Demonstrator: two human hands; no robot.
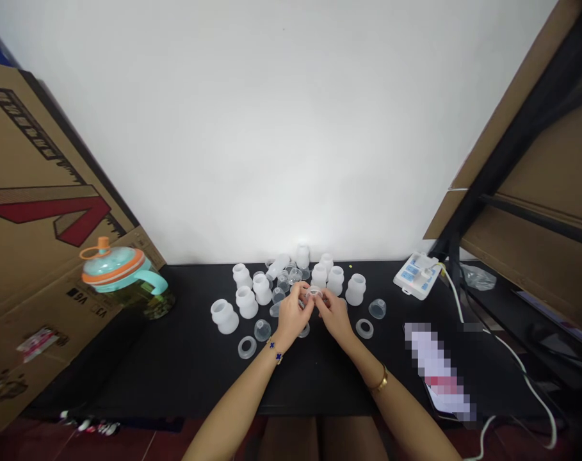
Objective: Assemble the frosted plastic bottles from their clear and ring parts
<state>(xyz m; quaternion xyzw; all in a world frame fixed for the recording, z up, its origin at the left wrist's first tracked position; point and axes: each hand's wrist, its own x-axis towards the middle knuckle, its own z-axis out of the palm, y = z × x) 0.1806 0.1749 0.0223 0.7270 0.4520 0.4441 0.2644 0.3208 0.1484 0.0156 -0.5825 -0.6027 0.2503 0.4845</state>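
Note:
Close together over the middle of the black table, my left hand (294, 314) and my right hand (335, 315) pinch a small translucent ring (314, 291) between their fingertips. Part of the ring is hidden by the fingers. Small white bottles with waisted bodies and open tops stand on both sides, among them a bottle (225, 316) at the left and a bottle (355, 289) at the right. Clear dome caps lie around the hands, such as one dome cap (262, 330) by my left wrist and another dome cap (378, 308). Loose rings lie flat at the left (247, 347) and right (364, 329).
A large teal and orange lidded jug (122, 272) stands at the left beside a cardboard box (45, 211). To the right are a white box (418, 275) with a cable (456, 298) and a pixelated phone (439, 371). The white wall (291, 128) rises behind the table (175, 378).

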